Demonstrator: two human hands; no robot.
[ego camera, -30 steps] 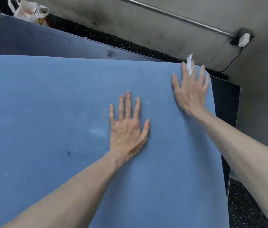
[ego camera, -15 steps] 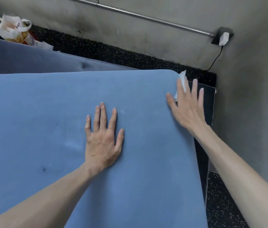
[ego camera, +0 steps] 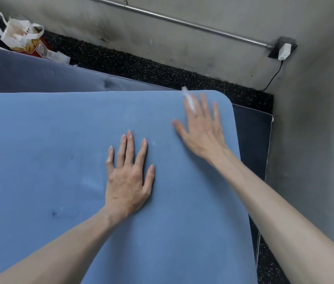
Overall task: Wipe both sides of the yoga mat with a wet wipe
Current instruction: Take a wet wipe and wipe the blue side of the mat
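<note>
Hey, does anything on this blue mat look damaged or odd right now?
The light blue foam yoga mat has a small dark nick left of the left hand, plus faint pale scuffs. Nothing else stands out.

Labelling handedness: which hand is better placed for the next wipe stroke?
Right. The right hand has the wet wipe between its fingers near the yoga mat corner; the left hand lies flat, bracing.
</note>
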